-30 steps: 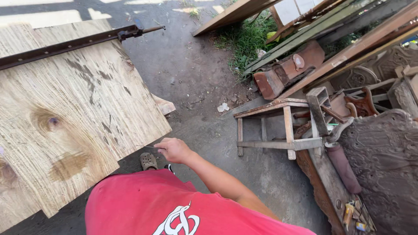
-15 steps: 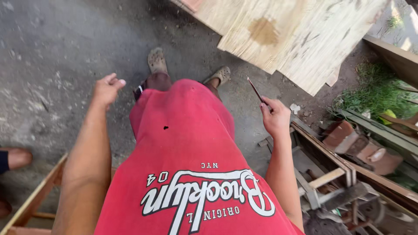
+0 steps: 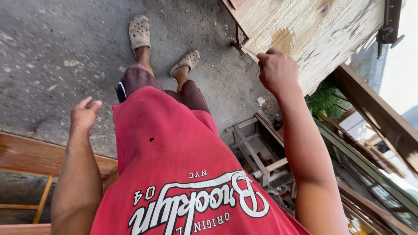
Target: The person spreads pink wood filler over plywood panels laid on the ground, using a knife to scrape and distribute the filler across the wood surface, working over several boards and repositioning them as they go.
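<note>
Head view, from the left — what's different from half a second ago?

"The left hand (image 3: pixel 85 114) has dropped beside the red shirt (image 3: pixel 174 165). Its fingers are loosely curled and it holds nothing, hanging over the concrete floor (image 3: pixel 52 52), well clear of the work."

And on the right?

"That's the real change. The right hand (image 3: pixel 276 72) was holding its thin stick (image 3: pixel 247 51) up in the air, apart from the plywood sheet (image 3: pixel 313 35). Now the hand has come up to the sheet's lower edge. Thumb and fingers are pressed together, pinching the stick, and its tip lies at that edge, just beside a brownish stain (image 3: pixel 283 39). So the tool is now at the board, though I can't tell whether the tip is touching it."

What's around?

"A reddish timber frame (image 3: pixel 35 156) lies along the floor at lower left. Two tan sandals (image 3: pixel 139 31) are planted on the concrete near the sheet's corner. Below the right arm there's a wooden stool frame (image 3: pixel 257 148) among stacked lumber, then green plants (image 3: pixel 324 100), and a dark metal clamp (image 3: pixel 389 21) on the sheet's far right edge."

Anything in the way?

"The sheet's edge by the stick is bare — the clutter sits lower, around the legs."
</note>
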`<state>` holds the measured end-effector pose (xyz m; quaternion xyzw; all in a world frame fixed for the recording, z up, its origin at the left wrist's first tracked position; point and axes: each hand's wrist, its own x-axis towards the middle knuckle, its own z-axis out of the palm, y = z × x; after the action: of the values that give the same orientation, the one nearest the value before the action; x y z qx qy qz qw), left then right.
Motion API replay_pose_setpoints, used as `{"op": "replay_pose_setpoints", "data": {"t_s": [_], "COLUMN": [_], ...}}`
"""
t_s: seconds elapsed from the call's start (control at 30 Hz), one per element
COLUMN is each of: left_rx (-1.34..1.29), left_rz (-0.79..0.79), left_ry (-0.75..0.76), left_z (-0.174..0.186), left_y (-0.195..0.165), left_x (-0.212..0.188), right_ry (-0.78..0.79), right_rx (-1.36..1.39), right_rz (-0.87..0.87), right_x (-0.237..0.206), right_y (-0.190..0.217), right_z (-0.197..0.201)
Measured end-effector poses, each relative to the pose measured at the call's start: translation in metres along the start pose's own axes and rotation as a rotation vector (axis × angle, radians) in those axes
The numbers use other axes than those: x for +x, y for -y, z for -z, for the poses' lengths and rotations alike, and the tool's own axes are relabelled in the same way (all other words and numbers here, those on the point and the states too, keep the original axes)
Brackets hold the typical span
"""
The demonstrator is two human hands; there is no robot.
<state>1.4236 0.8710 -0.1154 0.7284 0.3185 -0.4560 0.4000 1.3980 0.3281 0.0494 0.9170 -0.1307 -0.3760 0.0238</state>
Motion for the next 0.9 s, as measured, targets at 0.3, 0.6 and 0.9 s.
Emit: {"op": "replay_pose_setpoints", "data": {"t_s": [0.3, 0.6, 0.9], "left_rx": [0.103, 0.051, 0.409], "left_rz": [-0.017, -0.147, -0.002], "left_ry": [0.043, 0.020, -0.034], "left_z": [-0.001, 0.020, -0.031], "left_y": [-0.013, -0.055, -0.082], "left_x": [0.020, 0.008, -0.021], "right_ry": [0.356, 0.139, -0.226], "right_rx": [-0.230, -0.052, 0.750], "right_rz": [-0.070, 0.097, -0.157], "right_x": [0.060, 0.000, -0.142], "right_y": [0.012, -0.012, -0.050], "right_z": [-0.003, -0.013, -0.139]}}
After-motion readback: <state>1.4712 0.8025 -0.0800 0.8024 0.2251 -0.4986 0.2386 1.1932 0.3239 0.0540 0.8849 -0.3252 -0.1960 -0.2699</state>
